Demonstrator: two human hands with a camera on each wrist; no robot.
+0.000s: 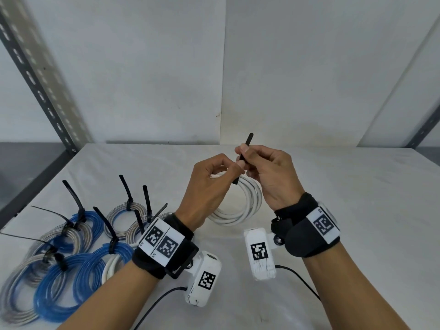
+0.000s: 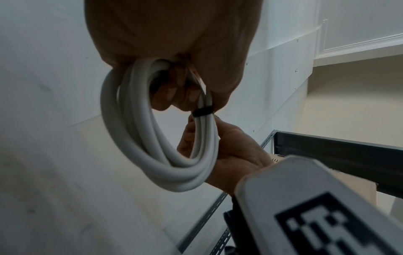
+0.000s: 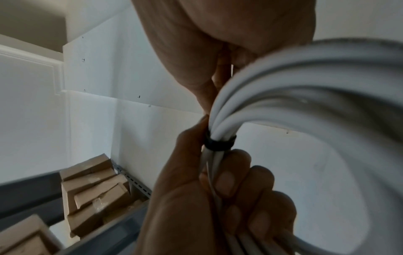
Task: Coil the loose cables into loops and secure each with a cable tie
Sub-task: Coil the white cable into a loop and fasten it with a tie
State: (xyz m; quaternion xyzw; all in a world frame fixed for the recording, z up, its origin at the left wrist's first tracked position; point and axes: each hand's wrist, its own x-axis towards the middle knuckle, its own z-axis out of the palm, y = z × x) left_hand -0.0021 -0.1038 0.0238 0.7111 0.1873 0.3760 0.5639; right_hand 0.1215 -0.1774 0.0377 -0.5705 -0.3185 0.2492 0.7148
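A white cable coil (image 1: pixel 240 208) hangs above the table between both hands. My left hand (image 1: pixel 227 173) grips the coil's top strands, its fingers (image 2: pixel 174 93) curled round them. A black cable tie (image 1: pixel 245 148) is looped round the coil, and its band (image 2: pixel 202 112) shows just below the left fingers. My right hand (image 1: pixel 242 154) pinches the tie's tail between thumb and forefinger, and the tail's end points up and away. In the right wrist view the tie band (image 3: pixel 218 143) circles the coil (image 3: pixel 305 86) right above the left hand's fingers (image 3: pixel 226 182).
Several tied blue coils (image 1: pixel 95 265) and grey coils (image 1: pixel 123 215) lie at the table's left, their black tie tails sticking up. A slotted metal upright (image 1: pixel 40 91) stands at the back left. Cardboard boxes (image 3: pixel 96 189) are stacked below. A white cloth (image 1: pixel 357 198) covers the table.
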